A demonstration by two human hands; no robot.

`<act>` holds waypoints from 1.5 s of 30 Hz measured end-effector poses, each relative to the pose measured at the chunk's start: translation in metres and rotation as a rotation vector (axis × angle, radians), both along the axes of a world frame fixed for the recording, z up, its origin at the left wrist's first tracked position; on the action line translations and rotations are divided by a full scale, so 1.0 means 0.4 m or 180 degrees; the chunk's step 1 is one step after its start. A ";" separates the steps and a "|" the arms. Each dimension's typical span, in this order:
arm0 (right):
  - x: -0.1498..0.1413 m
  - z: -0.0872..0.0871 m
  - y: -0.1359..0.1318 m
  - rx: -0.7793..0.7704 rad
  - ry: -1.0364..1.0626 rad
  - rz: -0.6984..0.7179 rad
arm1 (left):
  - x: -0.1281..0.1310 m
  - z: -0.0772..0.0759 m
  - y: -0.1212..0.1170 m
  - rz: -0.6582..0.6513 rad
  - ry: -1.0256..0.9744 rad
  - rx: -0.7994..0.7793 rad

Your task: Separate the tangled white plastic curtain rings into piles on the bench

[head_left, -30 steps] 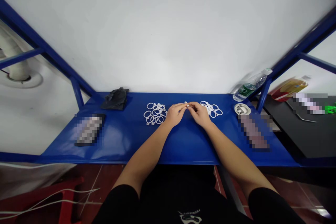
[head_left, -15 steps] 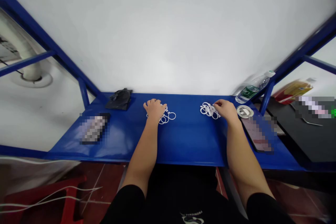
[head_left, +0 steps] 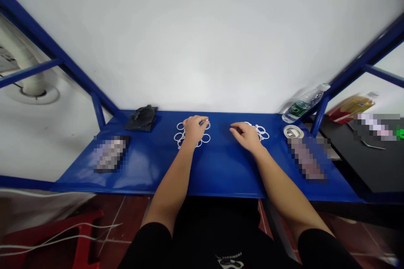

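Observation:
My left hand (head_left: 193, 129) is over a loose pile of thin white rings (head_left: 179, 136). Its thumb and fingertips come together at one white ring (head_left: 207, 126) on the pile's right side, and the palm hides part of the heap. To the right, my right hand (head_left: 246, 135) hovers with thumb and forefinger apart and nothing visible between them. Behind and beside it lies a second cluster of white rings (head_left: 262, 133), partly covered by the hand. Both piles rest on a blue table (head_left: 224, 176).
A black plastic bag (head_left: 142, 118) and a blurred phone-like object (head_left: 111, 154) lie at left. On the right are a clear water bottle (head_left: 301, 107), a coiled white cable (head_left: 293, 132) and another blurred flat object (head_left: 307, 160). A white wall (head_left: 202, 50) rises behind.
My right hand has moved left, away from the right cluster's outer side, and its fingers have parted. My left hand has shifted slightly right, its spread fingers drawing together at a ring.

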State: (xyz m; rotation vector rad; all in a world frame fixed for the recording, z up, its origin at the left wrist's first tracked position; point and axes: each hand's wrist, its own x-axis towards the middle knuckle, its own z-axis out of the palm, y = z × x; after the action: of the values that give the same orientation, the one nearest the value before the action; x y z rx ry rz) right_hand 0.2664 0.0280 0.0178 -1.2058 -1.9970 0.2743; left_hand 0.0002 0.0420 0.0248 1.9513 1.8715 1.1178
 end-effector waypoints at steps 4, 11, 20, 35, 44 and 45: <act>-0.026 -0.013 -0.010 -0.0026 0.0131 0.0182 | 0.067 -0.025 -0.008 -0.0891 -0.0625 0.0434; -0.037 -0.014 -0.013 0.0065 0.0180 0.0435 | 0.122 -0.063 -0.021 -0.1278 -0.1460 0.0432; -0.044 -0.013 -0.011 -0.0079 0.0534 0.0225 | 0.133 -0.066 -0.039 -0.1354 -0.1658 0.0171; -0.050 -0.014 -0.012 -0.0761 0.0874 0.0263 | 0.139 -0.055 -0.048 -0.1259 -0.1517 0.0250; -0.053 -0.014 -0.013 -0.0927 0.1027 0.0347 | 0.134 -0.056 -0.038 -0.1277 -0.1544 0.0257; -0.053 -0.015 -0.012 -0.0942 0.1038 0.0351 | 0.133 -0.057 -0.036 -0.1276 -0.1579 0.0234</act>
State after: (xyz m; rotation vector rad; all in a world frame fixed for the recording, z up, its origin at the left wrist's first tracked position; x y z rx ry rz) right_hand 0.2453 0.0231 0.0119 -1.1436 -1.7780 0.7935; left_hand 0.0536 0.0276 0.0019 1.7601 1.1441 1.3849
